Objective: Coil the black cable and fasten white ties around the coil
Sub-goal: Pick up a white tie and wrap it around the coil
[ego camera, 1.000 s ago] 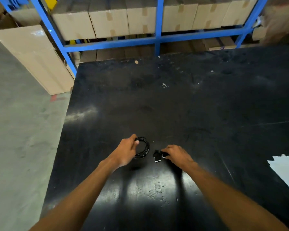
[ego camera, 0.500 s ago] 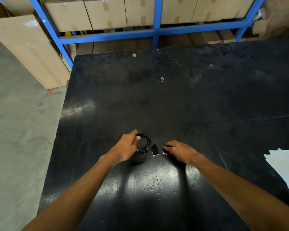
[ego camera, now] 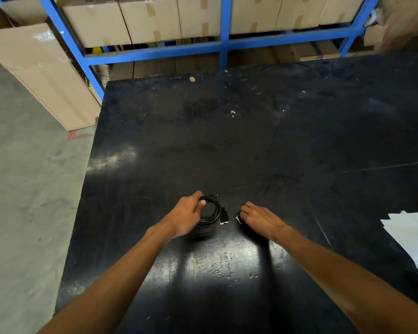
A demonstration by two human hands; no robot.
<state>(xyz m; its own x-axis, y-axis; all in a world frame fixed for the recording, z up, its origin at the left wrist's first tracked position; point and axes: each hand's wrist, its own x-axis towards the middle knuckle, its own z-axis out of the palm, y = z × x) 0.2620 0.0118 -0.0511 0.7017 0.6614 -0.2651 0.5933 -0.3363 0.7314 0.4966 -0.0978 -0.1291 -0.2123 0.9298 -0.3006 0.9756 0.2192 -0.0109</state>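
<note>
I find the black cable [ego camera: 211,210] already coiled on the desk [ego camera: 251,145], my left hand [ego camera: 187,214] pinching its left rim. My right hand [ego camera: 260,219] touches a small white-edged piece [ego camera: 238,218]; grip unclear. Light, springy; I would hold across bunched loops.

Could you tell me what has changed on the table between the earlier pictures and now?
The two connector ends have parted: one connector now lies against the black cable coil, while the right hand has drawn the other connector away to the right. The left hand still holds the coil's left rim on the table; the papers stay put.
</note>
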